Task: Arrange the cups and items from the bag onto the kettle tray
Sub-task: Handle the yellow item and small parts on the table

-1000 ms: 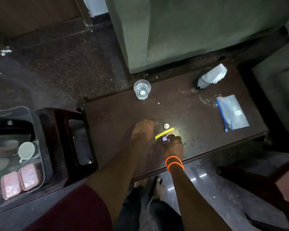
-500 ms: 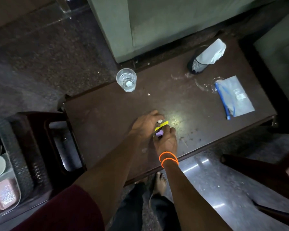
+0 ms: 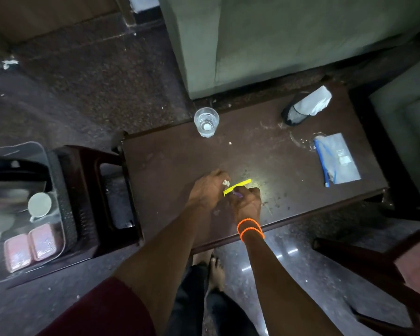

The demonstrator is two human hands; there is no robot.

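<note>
Head view: both hands meet over small items near the front middle of a dark table.

The left hand [image 3: 207, 190] is curled over a small white item [image 3: 226, 182]; whether its fingers actually pinch it cannot be told. The right hand [image 3: 247, 202], with two orange bands [image 3: 250, 229] at the wrist, is closed on a small purple item [image 3: 238, 194] just below a yellow strip [image 3: 237, 187] that lies between the hands; what holds the strip is unclear. On the table [image 3: 289, 166], a clear glass [image 3: 206, 121] stands at the far edge, a clear bag with a blue zip [image 3: 337, 161] lies flat at the right, and a dark pouch with white tissue [image 3: 306, 106] sits at the far right corner. The tray [image 3: 56, 190] is well apart at the left, carrying a white cup [image 3: 39, 204], two pink packets [image 3: 29, 248] and a dark kettle [image 3: 12, 175].
</note>
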